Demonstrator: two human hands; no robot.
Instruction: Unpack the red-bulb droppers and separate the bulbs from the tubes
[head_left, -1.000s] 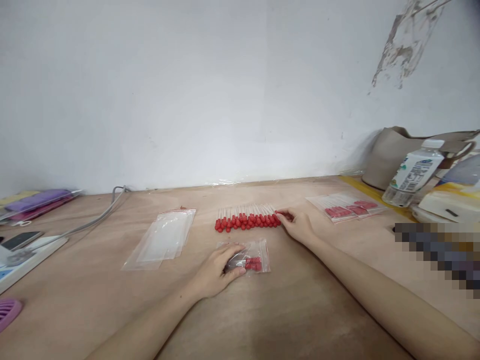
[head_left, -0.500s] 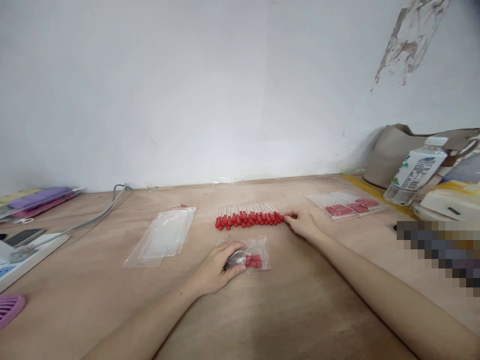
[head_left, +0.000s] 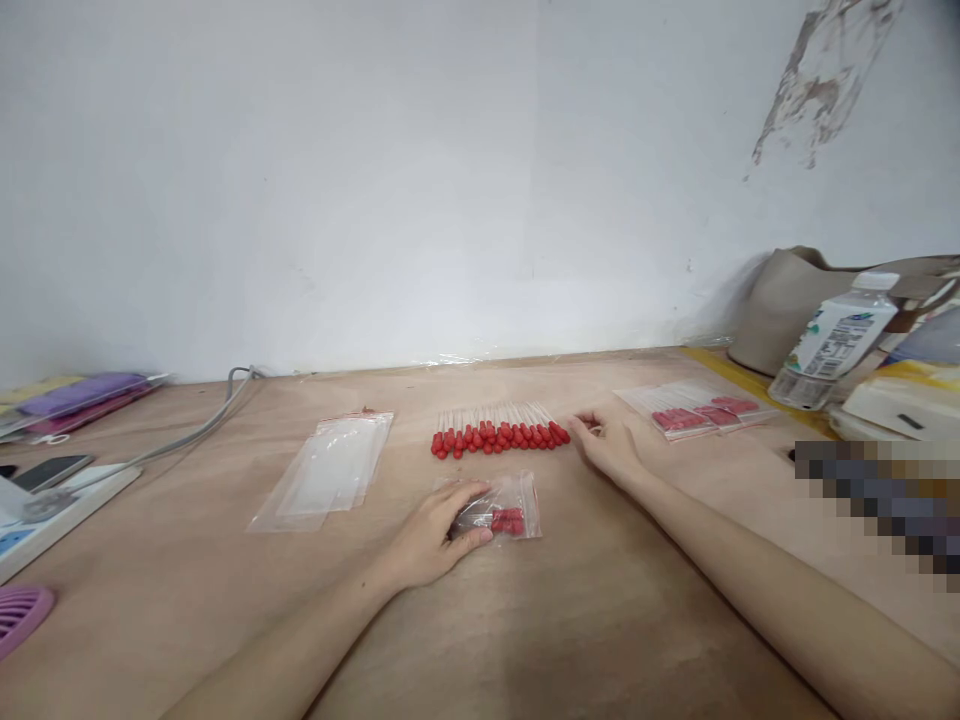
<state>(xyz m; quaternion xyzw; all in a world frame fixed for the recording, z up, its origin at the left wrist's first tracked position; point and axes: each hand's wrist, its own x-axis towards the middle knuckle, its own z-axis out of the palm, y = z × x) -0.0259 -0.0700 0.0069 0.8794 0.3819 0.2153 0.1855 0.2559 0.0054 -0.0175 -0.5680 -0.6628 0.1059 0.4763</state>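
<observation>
My left hand (head_left: 439, 530) rests on a clear zip bag (head_left: 531, 505), thumb and fingers curved around its left part. Inside that bag lie several red-tipped sticks (head_left: 507, 520), their other ends hidden by the plastic and my hand. Beyond it, a row of loose red-headed sticks with thin pale shafts (head_left: 499, 437) lies on the wooden table, heads toward me. My right hand (head_left: 606, 445) is just off the right end of this row, fingers loosely bent and a little apart, with nothing visible in them.
Flat clear zip bags (head_left: 330, 470) overlap at the left. Filled bags of red-tipped sticks (head_left: 697, 410) lie at the right. A plastic bottle (head_left: 836, 340) leans near a grey-beige bag (head_left: 776, 310). A power strip (head_left: 82, 510) with a cable and a phone (head_left: 52, 473) are far left.
My right hand has drawn slightly right, away from the end stick it was touching, and its fingers have loosened. My left hand and the bag stay in place.
</observation>
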